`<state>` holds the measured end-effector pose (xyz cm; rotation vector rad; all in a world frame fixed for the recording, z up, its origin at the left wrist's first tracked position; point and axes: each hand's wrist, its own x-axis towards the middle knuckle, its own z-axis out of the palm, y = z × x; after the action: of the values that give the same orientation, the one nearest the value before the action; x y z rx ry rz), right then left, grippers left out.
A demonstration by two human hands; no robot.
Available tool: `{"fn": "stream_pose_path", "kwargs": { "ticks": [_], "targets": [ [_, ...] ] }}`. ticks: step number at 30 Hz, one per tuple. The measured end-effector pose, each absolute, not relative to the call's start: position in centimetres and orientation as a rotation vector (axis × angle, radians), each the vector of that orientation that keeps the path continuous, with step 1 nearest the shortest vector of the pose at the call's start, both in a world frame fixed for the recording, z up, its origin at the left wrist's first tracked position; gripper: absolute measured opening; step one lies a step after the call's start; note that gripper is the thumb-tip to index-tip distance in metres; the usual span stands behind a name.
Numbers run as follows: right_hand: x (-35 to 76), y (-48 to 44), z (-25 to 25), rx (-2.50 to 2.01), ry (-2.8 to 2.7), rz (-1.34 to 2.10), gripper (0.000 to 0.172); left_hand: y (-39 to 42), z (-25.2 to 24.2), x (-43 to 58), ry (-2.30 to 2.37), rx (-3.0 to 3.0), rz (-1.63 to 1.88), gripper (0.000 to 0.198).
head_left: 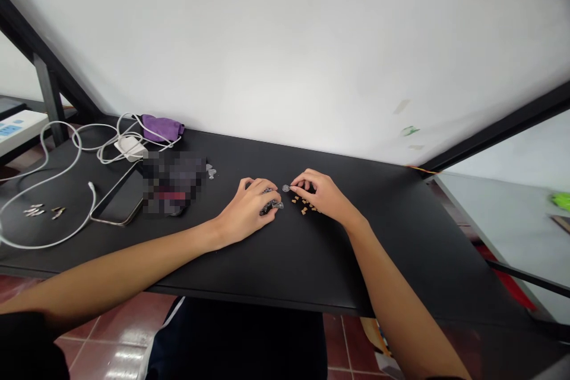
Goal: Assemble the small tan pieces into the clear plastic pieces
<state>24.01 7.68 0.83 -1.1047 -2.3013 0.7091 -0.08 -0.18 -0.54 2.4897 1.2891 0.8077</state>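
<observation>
My left hand (249,208) lies cupped on the black table (285,267), its fingers curled around a heap of small shiny grey pieces (278,206). Part of that heap is hidden under the fingers. To its right, my right hand (320,190) pinches a small round grey piece (285,189) between thumb and fingertips. Several small tan pieces (304,211) lie beneath and beside the right hand, some of them covered by it. A few loose grey pieces (211,173) sit farther back on the left.
On the left are a phone (118,199), a blurred-out dark item (173,184), a purple cloth item (162,129), a white charger (130,147) with looped white cable (57,244), and small metallic pieces (34,211). A white wall (285,59) rises behind the table.
</observation>
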Motion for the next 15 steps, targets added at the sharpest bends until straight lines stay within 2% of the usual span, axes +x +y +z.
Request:
{"fn": "stream_pose_path", "kwargs": {
  "ticks": [5, 15],
  "targets": [
    [23.89, 7.73, 0.81, -1.084, -2.317, 0.72, 0.021, -0.18, -0.57, -0.04, 1.257, 2.513, 0.801, 0.009],
    [23.75, 7.69, 0.77, -1.086, -2.319, 0.727, 0.017, -0.3, -0.84, -0.24, 1.169, 2.612, 0.793, 0.009]
  ]
}}
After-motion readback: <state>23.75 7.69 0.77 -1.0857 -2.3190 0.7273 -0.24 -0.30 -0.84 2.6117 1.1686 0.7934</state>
